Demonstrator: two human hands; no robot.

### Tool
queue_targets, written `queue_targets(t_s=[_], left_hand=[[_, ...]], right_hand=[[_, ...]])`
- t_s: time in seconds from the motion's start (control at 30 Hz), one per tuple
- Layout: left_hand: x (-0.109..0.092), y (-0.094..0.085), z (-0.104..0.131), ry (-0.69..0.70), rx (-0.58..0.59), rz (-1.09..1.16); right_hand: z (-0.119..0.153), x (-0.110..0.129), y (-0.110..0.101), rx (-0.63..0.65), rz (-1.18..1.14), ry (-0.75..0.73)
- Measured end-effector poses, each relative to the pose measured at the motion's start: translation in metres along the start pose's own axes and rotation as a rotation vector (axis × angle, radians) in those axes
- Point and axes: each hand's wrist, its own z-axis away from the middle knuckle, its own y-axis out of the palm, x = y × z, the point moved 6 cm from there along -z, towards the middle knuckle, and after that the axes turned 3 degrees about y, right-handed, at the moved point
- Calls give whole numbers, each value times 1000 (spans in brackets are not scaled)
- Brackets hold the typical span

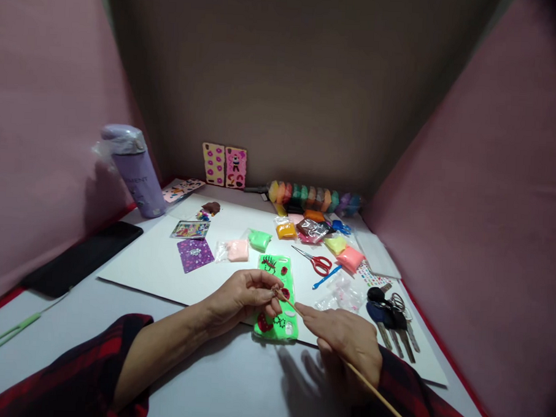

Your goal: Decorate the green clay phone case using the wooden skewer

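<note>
My left hand (251,295) pinches a small brownish piece (275,289) between thumb and fingertips. My right hand (346,339) is closed on a long thin wooden stick (375,391), whose tip meets the small piece. Beneath both hands lies a bright green phone case (272,331) decorated with dark red shapes, black dotted lines and white patches. It rests at the front edge of a white board (150,270), partly hidden by my left hand.
Red-handled scissors (319,265) and a blue tool (326,277) lie right of the case. Clay packets (259,239) are spread behind. Keys (393,318) sit at right, a purple bottle (139,175) at back left. Two decorated cases (214,164) lean on the back wall.
</note>
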Motion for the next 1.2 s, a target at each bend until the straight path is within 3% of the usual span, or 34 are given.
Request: queue_targets(t_s=[1.2], left_hand=[[-2, 2, -1, 12, -12, 30]], right_hand=[[-2, 1, -1, 2, -14, 38]])
